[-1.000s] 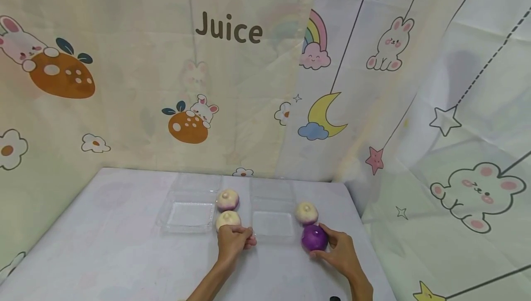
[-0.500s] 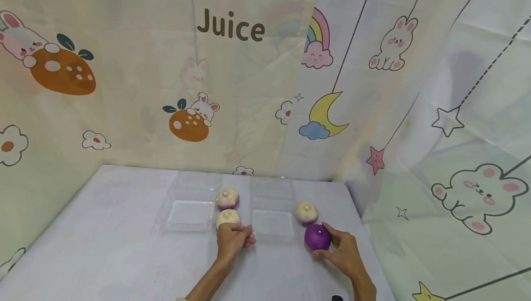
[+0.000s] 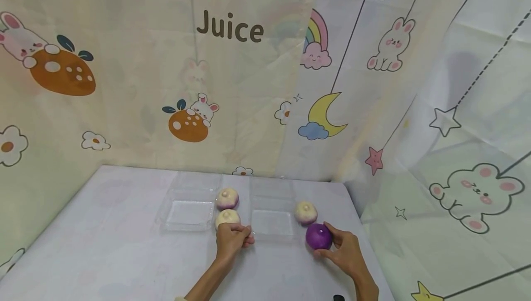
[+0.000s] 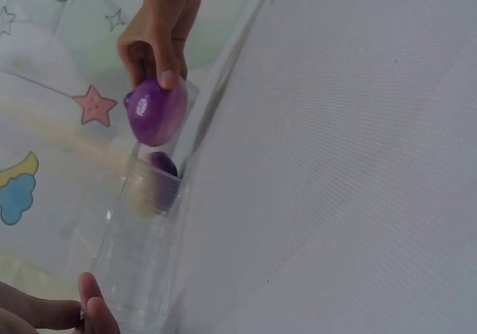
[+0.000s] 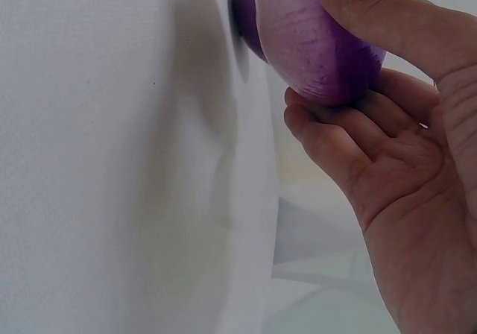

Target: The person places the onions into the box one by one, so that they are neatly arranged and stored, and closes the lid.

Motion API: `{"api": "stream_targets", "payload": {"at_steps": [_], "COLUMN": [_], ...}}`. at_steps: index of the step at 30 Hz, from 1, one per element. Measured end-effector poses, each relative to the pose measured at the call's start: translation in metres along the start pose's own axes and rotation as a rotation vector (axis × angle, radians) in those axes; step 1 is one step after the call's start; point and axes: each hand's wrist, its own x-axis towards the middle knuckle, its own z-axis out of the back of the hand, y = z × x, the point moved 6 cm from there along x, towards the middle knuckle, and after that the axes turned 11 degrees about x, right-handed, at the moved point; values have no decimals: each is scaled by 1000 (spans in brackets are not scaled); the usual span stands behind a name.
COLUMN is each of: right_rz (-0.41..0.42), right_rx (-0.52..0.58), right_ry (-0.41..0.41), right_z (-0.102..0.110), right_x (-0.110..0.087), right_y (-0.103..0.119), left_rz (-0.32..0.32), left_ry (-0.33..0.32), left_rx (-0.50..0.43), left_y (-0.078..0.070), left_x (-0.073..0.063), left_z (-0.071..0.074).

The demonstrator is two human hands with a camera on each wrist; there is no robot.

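Note:
My right hand (image 3: pixel 346 250) grips a purple onion (image 3: pixel 319 236) between thumb and fingers, at the right of the table. In the right wrist view the onion (image 5: pixel 320 43) shows a paler side, with a shadow on the cloth. A cream-topped onion with a purple underside (image 3: pixel 306 213) sits just behind it. My left hand (image 3: pixel 231 240) rests with loosely curled fingers in front of another cream-topped onion (image 3: pixel 228 218), partly hiding it. Its fingertips (image 4: pixel 95 304) lie close to the left edge of the right-hand clear plastic box (image 3: pixel 272 224), with nothing visible between them.
Another clear box (image 3: pixel 190 215) stands at the left, its lid raised behind. One more cream-topped onion (image 3: pixel 227 198) sits between the boxes. A dark object (image 3: pixel 339 298) shows at the front edge. Printed curtains (image 3: pixel 232 75) close off the back and sides of the white-covered table.
My right hand has drawn the purple onion slightly to the right, opening a small gap from the cream-topped onion behind it. My left hand has stayed in place.

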Motion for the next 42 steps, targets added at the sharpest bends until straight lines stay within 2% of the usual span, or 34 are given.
{"api": "stream_targets", "payload": {"at_steps": [11, 24, 37, 42], "right_rz": [32, 39, 20, 40], "right_rx": [10, 63, 27, 27], "right_ry": [-10, 20, 9, 11], "right_z": [3, 2, 1, 3], "right_x": [0, 1, 3, 3], "right_y": [6, 8, 12, 16], "left_rz": [-10, -7, -2, -6], "left_ry": [2, 5, -14, -24], "left_rx": [18, 16, 33, 42], "left_y": [1, 0, 1, 2], "left_x": [0, 0, 1, 1], "left_z": [0, 1, 2, 2]}}
